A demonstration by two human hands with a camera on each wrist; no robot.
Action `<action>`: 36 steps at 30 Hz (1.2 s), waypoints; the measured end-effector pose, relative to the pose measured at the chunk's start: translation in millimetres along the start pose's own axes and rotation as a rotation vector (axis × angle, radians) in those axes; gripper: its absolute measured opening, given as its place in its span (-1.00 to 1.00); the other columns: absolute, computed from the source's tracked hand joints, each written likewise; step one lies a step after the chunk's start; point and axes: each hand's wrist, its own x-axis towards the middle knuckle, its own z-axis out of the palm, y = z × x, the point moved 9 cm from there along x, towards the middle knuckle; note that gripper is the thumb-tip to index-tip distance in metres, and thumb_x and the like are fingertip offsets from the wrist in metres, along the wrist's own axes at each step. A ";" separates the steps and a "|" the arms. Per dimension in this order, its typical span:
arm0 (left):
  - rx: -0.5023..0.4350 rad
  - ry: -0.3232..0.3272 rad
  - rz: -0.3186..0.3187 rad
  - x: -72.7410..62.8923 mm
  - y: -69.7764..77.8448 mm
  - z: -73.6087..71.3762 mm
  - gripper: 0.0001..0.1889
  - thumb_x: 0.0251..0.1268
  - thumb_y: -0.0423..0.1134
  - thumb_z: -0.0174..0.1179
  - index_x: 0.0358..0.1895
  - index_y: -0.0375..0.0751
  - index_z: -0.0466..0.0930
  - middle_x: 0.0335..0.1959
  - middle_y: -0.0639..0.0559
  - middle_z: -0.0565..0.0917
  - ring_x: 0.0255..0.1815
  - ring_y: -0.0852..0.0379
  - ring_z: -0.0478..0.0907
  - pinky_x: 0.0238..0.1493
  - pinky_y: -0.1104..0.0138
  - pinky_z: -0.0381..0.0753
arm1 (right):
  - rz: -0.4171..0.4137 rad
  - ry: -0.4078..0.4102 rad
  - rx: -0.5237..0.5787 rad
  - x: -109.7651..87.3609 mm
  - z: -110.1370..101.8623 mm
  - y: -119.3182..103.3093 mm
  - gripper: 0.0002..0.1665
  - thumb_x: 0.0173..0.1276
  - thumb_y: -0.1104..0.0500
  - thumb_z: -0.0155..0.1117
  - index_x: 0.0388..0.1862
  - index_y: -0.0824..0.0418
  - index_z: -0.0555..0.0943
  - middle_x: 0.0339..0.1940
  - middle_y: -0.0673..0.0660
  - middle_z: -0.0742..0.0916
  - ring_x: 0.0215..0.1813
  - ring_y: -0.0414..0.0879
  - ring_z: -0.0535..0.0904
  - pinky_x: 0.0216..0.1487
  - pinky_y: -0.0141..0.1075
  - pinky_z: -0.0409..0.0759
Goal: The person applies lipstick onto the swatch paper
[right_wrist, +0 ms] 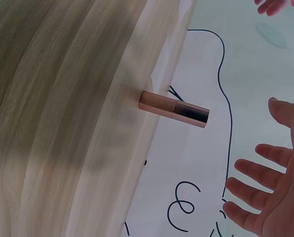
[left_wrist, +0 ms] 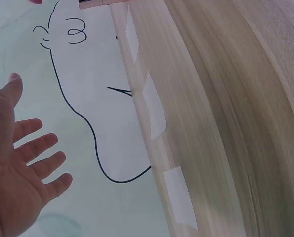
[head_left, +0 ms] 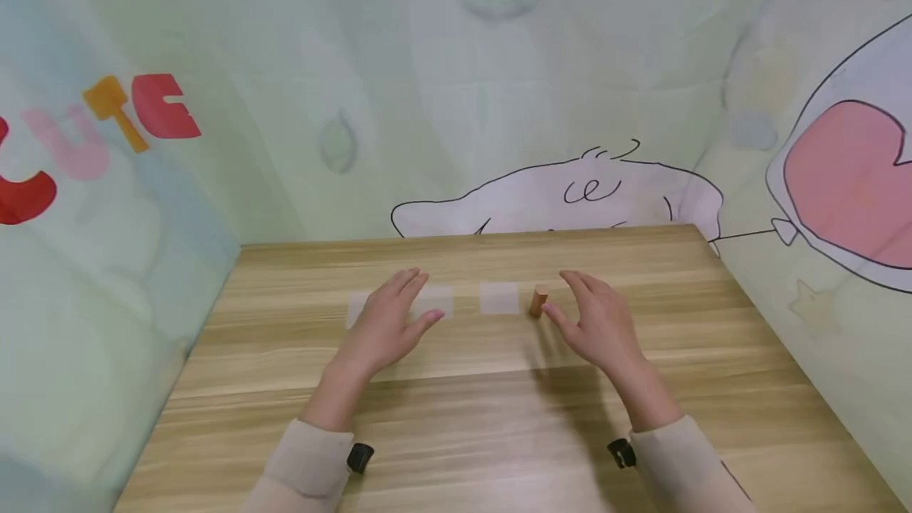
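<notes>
Wood-grain counter (head_left: 456, 434) below, I'm hovering left hand (head_left: 385, 327) and right hand (head_left: 600, 323), fingers apart, fearing a right-thumb nudge could topple the upright tube (head_left: 538, 302).

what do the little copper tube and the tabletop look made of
Tube: probably metal or metal-coated plastic, glossy, judging by its coppery shine and dark, reflection-like patch. Tabletop: wood or wood-look laminate, satin, given its streaky grain and soft sheen.
</notes>
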 end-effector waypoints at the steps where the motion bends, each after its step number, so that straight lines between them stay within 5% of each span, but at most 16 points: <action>1: -0.002 -0.002 0.002 0.8 0.6 1.5 -0.27 0.51 0.10 0.13 0.49 -0.38 0.27 0.49 -0.32 0.31 0.55 -0.29 0.15 0.51 -0.13 0.13 | 0.004 -0.003 0.001 0.4 1.0 0.5 -0.25 0.39 -0.12 0.36 0.37 0.34 0.48 0.29 0.39 0.60 0.30 0.34 0.50 0.31 0.22 0.42; 36: -0.121 -0.065 0.032 25.5 23.0 58.4 -0.38 0.51 0.03 0.16 0.46 -0.27 0.37 0.46 -0.25 0.39 0.48 -0.20 0.30 0.49 -0.05 0.24 | 0.162 -0.091 0.092 10.3 42.8 25.6 -0.23 0.34 -0.04 0.46 0.38 0.34 0.47 0.26 0.33 0.64 0.29 0.29 0.53 0.30 0.19 0.46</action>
